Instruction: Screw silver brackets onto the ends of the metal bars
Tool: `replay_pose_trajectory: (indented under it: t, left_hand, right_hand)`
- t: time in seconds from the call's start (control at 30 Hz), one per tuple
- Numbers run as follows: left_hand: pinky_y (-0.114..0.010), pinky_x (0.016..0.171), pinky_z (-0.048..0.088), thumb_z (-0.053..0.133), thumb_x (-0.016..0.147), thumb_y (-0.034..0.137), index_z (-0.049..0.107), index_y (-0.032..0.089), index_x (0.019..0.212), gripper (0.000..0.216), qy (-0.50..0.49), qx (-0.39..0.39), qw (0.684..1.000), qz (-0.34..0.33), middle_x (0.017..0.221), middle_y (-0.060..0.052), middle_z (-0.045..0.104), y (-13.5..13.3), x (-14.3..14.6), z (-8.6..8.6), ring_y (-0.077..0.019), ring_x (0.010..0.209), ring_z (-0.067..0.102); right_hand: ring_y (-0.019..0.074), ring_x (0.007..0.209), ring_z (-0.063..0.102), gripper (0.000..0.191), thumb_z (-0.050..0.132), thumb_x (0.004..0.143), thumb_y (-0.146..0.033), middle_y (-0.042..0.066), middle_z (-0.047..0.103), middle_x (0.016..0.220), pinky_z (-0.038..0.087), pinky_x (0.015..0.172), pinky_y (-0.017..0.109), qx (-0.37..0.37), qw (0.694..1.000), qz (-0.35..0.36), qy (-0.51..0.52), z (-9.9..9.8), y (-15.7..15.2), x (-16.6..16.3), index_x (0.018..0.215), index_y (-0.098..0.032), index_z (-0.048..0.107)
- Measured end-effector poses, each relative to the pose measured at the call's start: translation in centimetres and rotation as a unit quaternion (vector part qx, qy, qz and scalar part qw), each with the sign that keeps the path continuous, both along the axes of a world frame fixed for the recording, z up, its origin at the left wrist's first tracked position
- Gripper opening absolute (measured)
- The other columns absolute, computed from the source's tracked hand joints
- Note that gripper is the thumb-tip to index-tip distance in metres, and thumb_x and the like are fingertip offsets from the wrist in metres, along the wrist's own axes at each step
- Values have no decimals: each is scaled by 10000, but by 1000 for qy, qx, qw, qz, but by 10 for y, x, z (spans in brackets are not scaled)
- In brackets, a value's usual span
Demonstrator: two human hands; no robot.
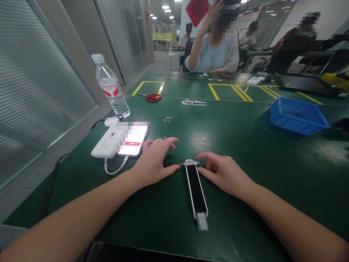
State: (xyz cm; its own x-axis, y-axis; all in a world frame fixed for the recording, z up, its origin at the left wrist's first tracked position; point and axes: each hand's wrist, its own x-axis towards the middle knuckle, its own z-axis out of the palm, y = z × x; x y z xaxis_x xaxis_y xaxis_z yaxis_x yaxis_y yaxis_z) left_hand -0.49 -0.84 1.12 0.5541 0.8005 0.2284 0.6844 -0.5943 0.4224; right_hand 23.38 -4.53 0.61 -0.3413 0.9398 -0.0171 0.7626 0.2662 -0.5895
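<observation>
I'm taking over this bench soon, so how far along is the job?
Done: nothing clearly finished shows. In hand: the left hand and right hand are close around the metal end of a black strip. Left: small metal rings lie loose on the green mat, and the blue tray sits off to the right.

A plastic water bottle (110, 85) stands on the green workbench (231, 203) behind a lit phone (133, 138) cabled to a white power bank (105, 143), with red-handled scissors (152, 97) farther along, a blue plastic tray (298, 116) right, and a seated person (215, 54) beyond.
</observation>
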Motion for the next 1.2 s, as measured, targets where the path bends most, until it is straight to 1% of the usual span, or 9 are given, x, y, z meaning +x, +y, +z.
replay_pose_trajectory:
  t: [0.1,0.17,0.33,0.47,0.57,0.73,0.93,1.03,1.2]
  left_hand:
    - [-529,1014,270,746,727,394,261,222,1414,858,32,-7,999,35,1285,-119,575,3,-3,3,-320,1228,492]
    - [-568,1041,233,753,709,432,192,208,1454,960,51,-16,998,40,1343,-154,540,5,-3,3,-344,1276,455]
    - [-635,1105,84,686,767,465,70,200,1506,998,83,-37,996,17,1395,-170,523,5,-3,2,-337,1366,374]
    - [-652,1108,41,643,815,399,182,232,1479,825,89,-36,995,8,1350,-115,579,3,-4,5,-310,1346,416]
    - [-637,1104,75,592,843,260,285,235,1427,660,72,-17,997,11,1233,-74,657,2,-3,6,-273,1293,480]
    - [-621,1068,149,525,824,108,427,237,1313,516,59,19,998,-10,988,-22,722,3,-3,4,-247,1151,579]
    - [-528,1010,244,481,849,111,528,240,1176,355,52,40,998,-22,944,-17,713,4,-2,3,-228,1019,618]
    - [-461,952,286,481,854,129,531,242,1164,334,27,21,999,-30,941,-2,705,1,-1,4,-206,962,626]
    - [-431,925,290,480,853,145,536,252,1117,290,-31,-13,998,-53,899,38,702,-3,1,7,-183,915,642]
  right_hand:
    - [131,548,541,263,576,870,-232,-34,556,627,390,525,257,-3,1000,1,3,1,0,-1,1122,-164,608]
    - [131,549,540,267,579,869,-233,-36,553,628,386,525,257,-5,1000,0,3,0,0,-1,1126,-165,604]
    - [131,545,536,267,583,867,-235,-43,542,615,372,525,257,-11,1000,-3,-5,-1,1,-1,1127,-176,602]
    - [131,546,530,264,585,867,-234,-41,540,618,369,530,260,-12,1000,-4,-8,0,0,-2,1124,-178,603]
    - [134,554,532,260,576,870,-230,-38,541,623,370,535,263,-14,1000,-2,-9,1,-1,-2,1122,-177,606]
    - [137,561,534,245,547,877,-210,-32,547,627,368,540,267,-12,1000,-3,-11,1,-1,-2,1110,-180,618]
    - [138,563,537,243,515,890,-212,-26,558,630,366,539,265,-7,1000,-4,-9,-1,-1,-1,1107,-183,620]
    - [136,558,535,242,512,890,-215,-27,556,625,363,540,264,-5,1000,-2,-7,-2,-1,0,1106,-184,617]
    - [139,557,529,234,510,890,-222,-28,551,613,358,542,265,-2,1000,-3,-7,-2,0,0,1090,-186,625]
